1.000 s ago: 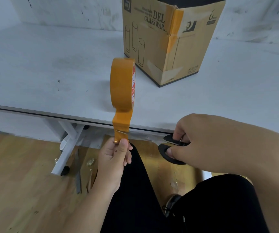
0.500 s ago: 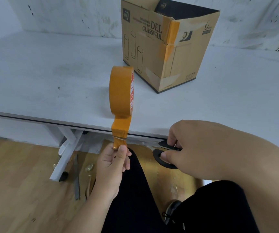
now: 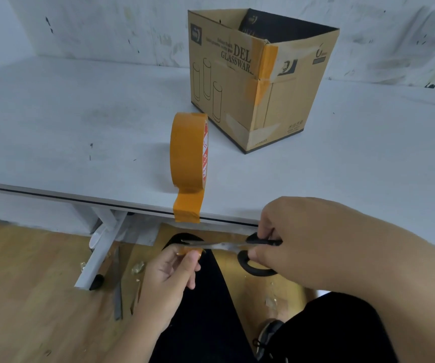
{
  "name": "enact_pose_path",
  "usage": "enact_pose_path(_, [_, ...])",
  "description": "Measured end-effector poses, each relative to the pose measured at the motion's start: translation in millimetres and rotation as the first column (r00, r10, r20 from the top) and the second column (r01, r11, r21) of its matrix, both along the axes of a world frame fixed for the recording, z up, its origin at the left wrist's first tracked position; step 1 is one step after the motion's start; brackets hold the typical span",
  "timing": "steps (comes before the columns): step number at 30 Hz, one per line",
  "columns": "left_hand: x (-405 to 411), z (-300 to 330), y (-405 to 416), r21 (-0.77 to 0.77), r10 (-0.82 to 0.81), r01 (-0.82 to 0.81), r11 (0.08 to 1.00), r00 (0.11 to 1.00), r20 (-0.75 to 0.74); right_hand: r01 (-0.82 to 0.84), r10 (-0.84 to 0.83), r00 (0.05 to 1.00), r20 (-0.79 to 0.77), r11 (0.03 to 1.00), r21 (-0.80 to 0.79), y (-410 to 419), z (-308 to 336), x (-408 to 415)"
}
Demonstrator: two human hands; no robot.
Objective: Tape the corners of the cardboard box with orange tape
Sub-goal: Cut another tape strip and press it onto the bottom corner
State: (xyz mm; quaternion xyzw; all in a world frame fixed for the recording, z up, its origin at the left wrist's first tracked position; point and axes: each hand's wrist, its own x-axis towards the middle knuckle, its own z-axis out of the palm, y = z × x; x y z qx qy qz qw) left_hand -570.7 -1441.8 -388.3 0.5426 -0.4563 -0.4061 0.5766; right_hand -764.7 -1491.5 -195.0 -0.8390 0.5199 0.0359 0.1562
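Cut strip of orange tape below the counter edge.
The left hand pinches a short tape strip; the right hand grips black-handled scissors, blades closed above the strip. The tape roll stands on the counter, its tail over the edge, near the cardboard box.

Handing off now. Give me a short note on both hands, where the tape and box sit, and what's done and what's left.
Left hand pinches a cut orange tape piece.
Right hand grips the scissors, blades just above that piece.
Tape roll stands on edge at the table front, its tail stuck over the lip.
Cardboard box sits behind, open-topped; near corner taped on its upper part.
Left: apply this piece, tape the remaining corners.
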Motion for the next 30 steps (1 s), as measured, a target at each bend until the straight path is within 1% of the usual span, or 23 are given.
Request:
enact_pose_path(3, [14.8,0.7,9.6,-0.008,-0.026,0.027,1.000,0.992,0.121,0.020,-0.022,0.999,0.043,0.998,0.052,1.3,9.9,-20.6])
enact_pose_path(6, [32.0,5.9,16.6,-0.001,-0.031,0.031,1.000,0.990,0.138,0.019,-0.027,0.991,0.129,0.997,0.069,0.0,20.4,-39.7])
enact_pose_path(9, [39.0,19.8,18.8,-0.042,-0.083,0.091,0.995,0.986,0.146,-0.015,0.015,0.979,0.205,1.000,-0.001,-7.6,25.4,-52.5])
enact_pose_path(12, [33.1,39.5,14.8,-0.101,-0.123,0.141,0.985,0.978,0.171,0.009,0.008,0.960,0.278,0.998,-0.059,-19.2,21.0,-59.4])
enact_pose_path(18, [10.2,81.3,4.1,-0.148,-0.194,0.220,0.964,0.966,0.170,0.162,-0.124,0.913,0.388,0.984,-0.068,-37.1,4.9,-69.3])
enact_pose_path(22, [-2.2,99.7,-0.2,-0.111,-0.206,0.219,0.969,0.971,0.120,0.209,-0.164,0.910,0.381,0.975,-0.080,-43.9,-1.6,-74.7])
enact_pose_path(24, [-6.3,104.7,-1.7,-0.099,-0.197,0.211,0.972,0.972,0.129,0.231,-0.185,0.910,0.372,0.969,-0.085,-45.8,-4.3,-76.9])
enact_pose_path(27, [-13.0,112.0,-3.9,-0.085,-0.190,0.203,0.976,0.972,0.135,0.237,-0.191,0.903,0.384,0.969,-0.076,-45.2,-6.0,-79.2])
enact_pose_path(30, [-21.9,118.7,-6.9,-0.067,-0.171,0.178,0.982,0.979,0.109,0.188,-0.107,0.889,0.445,0.972,-0.143,-38.1,-4.2,-75.6])
